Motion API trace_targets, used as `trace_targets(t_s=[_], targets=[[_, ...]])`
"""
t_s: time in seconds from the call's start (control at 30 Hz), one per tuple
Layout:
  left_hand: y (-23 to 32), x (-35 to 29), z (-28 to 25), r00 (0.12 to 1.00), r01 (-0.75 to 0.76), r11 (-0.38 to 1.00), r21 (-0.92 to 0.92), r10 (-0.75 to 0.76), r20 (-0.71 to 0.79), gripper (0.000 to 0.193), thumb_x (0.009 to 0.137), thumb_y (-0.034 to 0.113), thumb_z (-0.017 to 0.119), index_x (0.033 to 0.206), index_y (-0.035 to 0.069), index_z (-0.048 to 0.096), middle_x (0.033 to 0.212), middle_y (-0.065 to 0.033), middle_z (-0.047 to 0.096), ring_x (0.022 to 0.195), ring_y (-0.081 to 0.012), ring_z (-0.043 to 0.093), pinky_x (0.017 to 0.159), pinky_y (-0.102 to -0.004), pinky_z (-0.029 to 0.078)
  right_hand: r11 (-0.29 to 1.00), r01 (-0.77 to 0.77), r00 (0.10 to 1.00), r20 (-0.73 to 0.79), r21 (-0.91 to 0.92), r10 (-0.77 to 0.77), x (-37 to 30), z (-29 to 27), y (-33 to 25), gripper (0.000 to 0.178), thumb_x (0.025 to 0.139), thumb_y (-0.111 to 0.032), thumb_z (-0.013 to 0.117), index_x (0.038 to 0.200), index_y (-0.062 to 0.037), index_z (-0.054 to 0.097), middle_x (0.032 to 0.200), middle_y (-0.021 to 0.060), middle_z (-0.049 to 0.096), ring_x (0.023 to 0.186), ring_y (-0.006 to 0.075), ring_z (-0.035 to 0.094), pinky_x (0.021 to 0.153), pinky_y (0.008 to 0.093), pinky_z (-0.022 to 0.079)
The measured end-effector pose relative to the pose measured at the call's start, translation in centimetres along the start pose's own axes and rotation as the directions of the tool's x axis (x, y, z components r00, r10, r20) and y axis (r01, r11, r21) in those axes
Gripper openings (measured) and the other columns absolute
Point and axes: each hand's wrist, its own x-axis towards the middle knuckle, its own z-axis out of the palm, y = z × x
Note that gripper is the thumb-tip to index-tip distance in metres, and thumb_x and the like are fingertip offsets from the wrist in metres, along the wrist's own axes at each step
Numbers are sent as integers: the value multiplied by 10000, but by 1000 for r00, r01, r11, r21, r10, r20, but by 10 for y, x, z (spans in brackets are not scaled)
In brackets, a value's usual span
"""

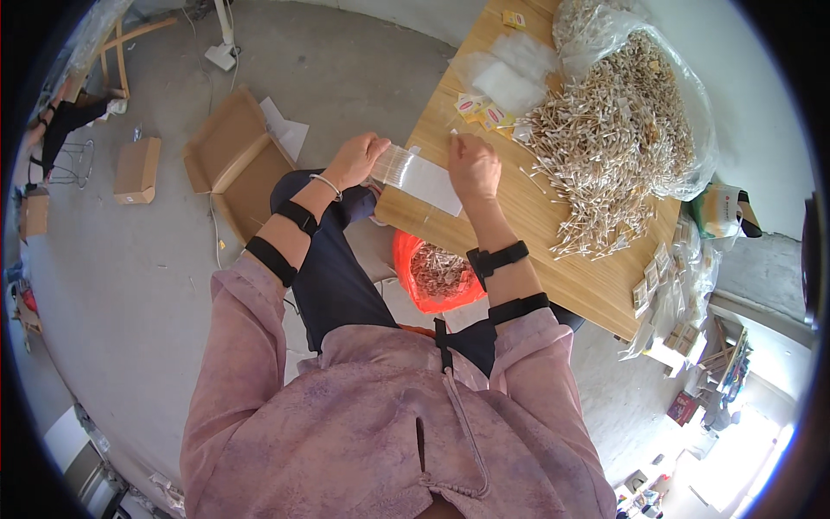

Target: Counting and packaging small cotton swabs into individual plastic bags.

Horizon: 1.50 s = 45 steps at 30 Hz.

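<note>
My left hand (356, 161) is closed on the left end of a clear plastic piece (398, 167) with shiny ridges, at the near left edge of the wooden table. To its right a white rectangular sheet or bag (434, 188) reaches under my right hand (475, 166). That hand is closed, fingers bent in; a small pale tip shows above them, too small to name. Just right of it lies a big heap of loose cotton swabs (605, 138), spilling from a clear plastic bag (696, 112). Yellow and white cards (486, 114) lie beyond my right hand, beside clear plastic bags (506, 73).
Below the table edge a red bag (406, 275) holds more swabs. Packed swab boxes (650, 278) sit at the table's right edge. An open cardboard box (246, 156) and a closed carton (137, 170) stand on the floor at left. Another person's leg (65, 130) shows far left.
</note>
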Motion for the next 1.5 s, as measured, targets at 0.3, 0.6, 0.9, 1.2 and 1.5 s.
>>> trace_targets(t_s=[0.3,0.6,0.9,1.2,1.5], targets=[[0,-1,-2,1000,-7,1000,19,7,-6,441,941,390,483,820,-26,567,700,-188,582,660,-315,565,630,-386,438,193,-595,740,438,781,511,-5,-29,-6,203,870,-132,630,925,63,642,749,68,629,621,120,587,558,245,501],[1,2,1,999,42,999,-25,-41,28,446,944,394,475,808,-23,558,671,-175,573,642,-300,567,622,-384,440,201,-642,745,539,740,394,-14,-32,-15,146,881,-41,563,956,74,612,820,103,641,702,161,642,580,274,547],[0,3,2,1000,-8,1000,-10,8,-5,448,939,402,484,815,-21,562,715,-188,591,668,-310,581,636,-390,452,652,-520,775,627,552,87,-15,-44,6,430,810,16,578,1237,-24,541,859,99,642,764,161,640,595,274,545],[-2,4,0,1000,-4,999,37,4,-5,439,937,397,489,825,-20,568,712,-179,597,674,-307,594,635,-383,458,926,-175,854,519,333,-25,-30,-45,-2,586,671,-32,702,1234,-82,549,940,134,599,838,283,609,753,380,503],[5,-1,1,999,3,1000,-24,-4,-32,448,931,399,498,811,-27,567,736,-208,593,669,-303,578,642,-378,456,968,251,956,163,-14,-245,-99,-37,-12,374,727,-169,708,1091,-164,627,1012,79,528,968,289,496,798,410,451]])
